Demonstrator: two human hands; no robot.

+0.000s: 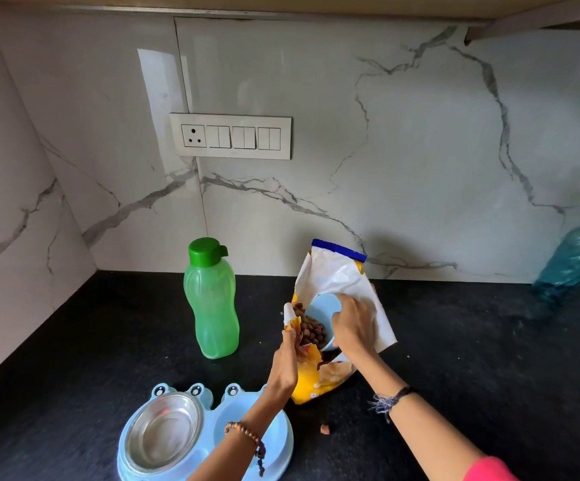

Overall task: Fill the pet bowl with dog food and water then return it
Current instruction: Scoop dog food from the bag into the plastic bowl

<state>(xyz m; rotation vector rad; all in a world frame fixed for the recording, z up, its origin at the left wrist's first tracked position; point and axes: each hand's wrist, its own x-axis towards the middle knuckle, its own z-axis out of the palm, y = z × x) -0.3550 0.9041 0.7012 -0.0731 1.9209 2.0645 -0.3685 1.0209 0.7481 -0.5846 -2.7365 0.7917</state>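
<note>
- My left hand pinches the open lip of the dog food bag; my right hand grips a light blue bowl heaped with kibble at the bag's mouth.
- The pet bowl stand sits nearest me, its steel dish holding nothing, my left forearm crossing its other well.
- A green bottle stands left of the bag.
- One stray kibble lies on the black counter; a teal bottle stands far right.

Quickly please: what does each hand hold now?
Left hand: pinches the yellow dog food bag's edge.
Right hand: grips the light blue plastic cup of kibble.
</note>
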